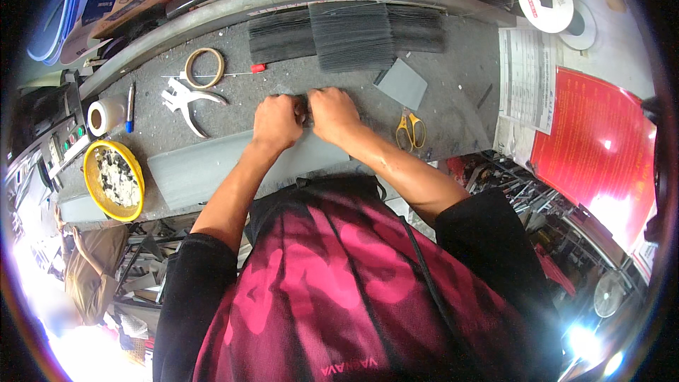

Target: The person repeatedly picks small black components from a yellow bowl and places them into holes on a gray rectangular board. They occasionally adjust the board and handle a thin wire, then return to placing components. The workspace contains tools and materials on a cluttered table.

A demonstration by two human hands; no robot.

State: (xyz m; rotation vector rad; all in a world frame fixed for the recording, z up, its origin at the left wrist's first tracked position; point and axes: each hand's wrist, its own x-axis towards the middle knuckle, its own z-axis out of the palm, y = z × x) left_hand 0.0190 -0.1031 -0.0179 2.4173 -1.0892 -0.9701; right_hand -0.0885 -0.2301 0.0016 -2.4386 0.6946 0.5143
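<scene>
My left hand (pixel 276 122) and my right hand (pixel 333 114) are close together over the middle of the grey bench, both curled closed. Between them shows a small dark thing (pixel 303 109), mostly hidden by the fingers, so its kind is unclear. Under my left forearm a long pale grey translucent sheet (pixel 201 164) lies along the near edge. To the right of my right hand are yellow-handled scissors (pixel 410 129) and a grey square piece (pixel 402 84). Left of my left hand lie white hand pliers (pixel 186 104).
Dark pleated mesh (pixel 351 37) is stacked at the back. Leftward are a tape ring (pixel 204 68), a red-tipped thin rod (pixel 257 68), a blue pen (pixel 130 107), a white roll (pixel 106 115) and a yellow basket (pixel 86 178) of small black and white pieces. Another person (pixel 90 269) is at lower left.
</scene>
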